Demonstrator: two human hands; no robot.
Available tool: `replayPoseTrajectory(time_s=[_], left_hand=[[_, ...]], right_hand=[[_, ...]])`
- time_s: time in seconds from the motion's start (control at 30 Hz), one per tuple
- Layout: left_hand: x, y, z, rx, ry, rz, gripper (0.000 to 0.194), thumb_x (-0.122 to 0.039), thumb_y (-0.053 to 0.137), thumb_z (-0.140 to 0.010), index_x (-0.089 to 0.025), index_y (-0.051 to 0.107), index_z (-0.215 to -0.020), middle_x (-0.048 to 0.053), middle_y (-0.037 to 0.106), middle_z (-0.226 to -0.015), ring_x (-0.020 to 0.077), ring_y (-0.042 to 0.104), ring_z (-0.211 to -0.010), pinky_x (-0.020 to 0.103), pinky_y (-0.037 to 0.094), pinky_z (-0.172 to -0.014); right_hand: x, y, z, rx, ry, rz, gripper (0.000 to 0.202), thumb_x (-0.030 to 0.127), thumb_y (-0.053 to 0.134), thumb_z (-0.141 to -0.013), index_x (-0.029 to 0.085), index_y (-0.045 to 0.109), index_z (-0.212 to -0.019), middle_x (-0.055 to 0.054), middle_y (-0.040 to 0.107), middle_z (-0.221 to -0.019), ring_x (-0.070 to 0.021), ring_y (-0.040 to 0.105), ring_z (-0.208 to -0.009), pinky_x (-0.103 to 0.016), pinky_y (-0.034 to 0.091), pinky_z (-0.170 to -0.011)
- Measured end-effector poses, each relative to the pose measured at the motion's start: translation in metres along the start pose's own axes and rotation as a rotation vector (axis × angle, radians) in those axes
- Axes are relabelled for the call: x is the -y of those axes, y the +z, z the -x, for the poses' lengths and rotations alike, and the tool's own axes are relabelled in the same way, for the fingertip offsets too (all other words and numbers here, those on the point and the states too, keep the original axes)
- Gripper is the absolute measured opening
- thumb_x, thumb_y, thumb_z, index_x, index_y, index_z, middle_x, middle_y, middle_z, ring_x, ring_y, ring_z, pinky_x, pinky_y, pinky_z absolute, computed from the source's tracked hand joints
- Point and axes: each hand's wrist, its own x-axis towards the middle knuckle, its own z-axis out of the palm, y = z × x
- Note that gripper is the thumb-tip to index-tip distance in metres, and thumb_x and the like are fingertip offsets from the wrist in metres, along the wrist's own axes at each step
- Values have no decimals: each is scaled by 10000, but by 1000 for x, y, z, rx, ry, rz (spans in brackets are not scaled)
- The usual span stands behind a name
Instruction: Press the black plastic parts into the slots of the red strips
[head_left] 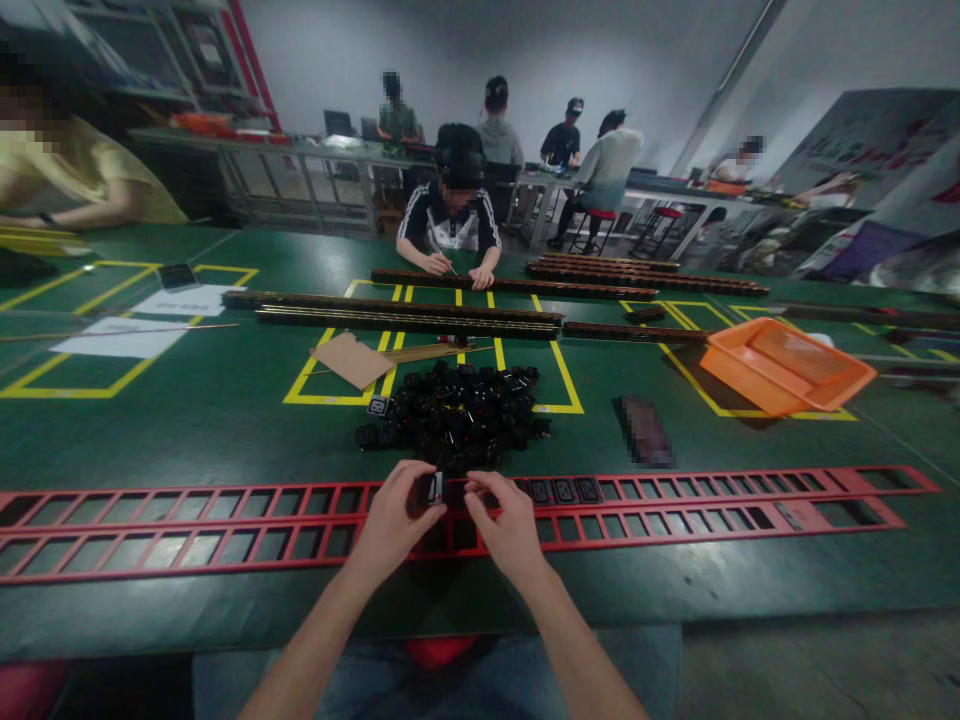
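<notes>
Two bare hands above a pair of red slotted frames (pixel 577 511), clock directions being taken from the held piece. The left hand (pixel 400 505) has its grip pinched on a small black socket (pixel 436 488), pale face showing, over the far frame; the right hand (pixel 505 512) curls at 3 o'clock, fingertips bent together, and whether its grip contains anything cannot be told. Further out at 3 o'clock, three seated sockets (pixel 564 490) bear pale outlines; a heap of black parts (pixel 461 415) lies toward 12 o'clock. Print on the white sheets (pixel 120 337), at 10 o'clock, is too faint to read, as are the characters on a grey banner (pixel 862 150) at 2 o'clock. The counter (pixel 225 380) is green, marked out in yellow tape (pixel 330 403), with long dark bars (pixel 409 318) at 12 o'clock and an orange bin (pixel 795 365) at 2 o'clock. Beyond the bars sits a co-worker (pixel 450 218); farther back, other people (pixel 499 130) occupy a rear counter (pixel 277 145) before a grey wall (pixel 322 60).
</notes>
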Motion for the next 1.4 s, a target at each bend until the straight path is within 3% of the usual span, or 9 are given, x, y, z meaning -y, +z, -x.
replayPoseTrajectory(time_s=[0.1,0.17,0.33,0.53,0.7,0.9,1.4], left_hand=[[4,1,2,33,2,3,373,-207,654,-810,-238,551,-1167,66,568,-1183,235,571,-1110,410,495,-957],[5,5,2,59,17,9,394,-193,652,-815,-245,556,-1194,66,570,-1209,227,571,-1128,401,490,-975],[3,16,-6,64,68,16,398,-186,658,-811,-240,579,-1198,66,589,-1204,215,584,-1129,381,487,-994],[11,3,-10,16,63,-66,377,-245,662,-824,-236,587,-1193,65,595,-1165,224,588,-1093,386,495,-960],[22,-3,-3,87,75,-153,386,-243,696,-806,-237,595,-1179,56,609,-1125,235,573,-1055,407,479,-922],[19,0,-3,174,92,-218,421,-219,727,-778,-255,595,-1177,45,624,-1127,250,551,-1048,412,448,-887],[20,-1,-5,174,80,-189,410,-185,730,-765,-252,591,-1144,41,609,-1106,249,525,-1056,419,451,-905]], right_hand=[[-13,-10,-2,-129,7,35,182,252,538,-917,210,650,-1055,-48,699,-915,-189,645,-828,-329,514,-786],[-18,-15,-4,-147,-11,98,169,243,527,-925,211,655,-1030,-46,694,-900,-192,635,-819,-325,501,-762],[-20,-17,-9,-92,-123,218,176,179,514,-917,210,649,-1025,-43,683,-905,-185,615,-806,-336,471,-765],[-26,-12,-6,-29,-149,244,169,146,530,-899,209,629,-1021,-58,668,-974,-210,605,-899,-371,470,-816],[-28,-11,-5,-46,-180,224,170,147,515,-915,208,623,-1031,-70,649,-1021,-219,583,-973,-402,475,-872],[-28,-12,-4,-65,-184,188,171,151,498,-930,212,633,-1016,-83,633,-1036,-220,579,-989,-413,491,-881],[-26,-12,-5,-71,-171,168,183,154,488,-934,215,652,-989,-84,641,-1019,-220,595,-965,-414,503,-865]])
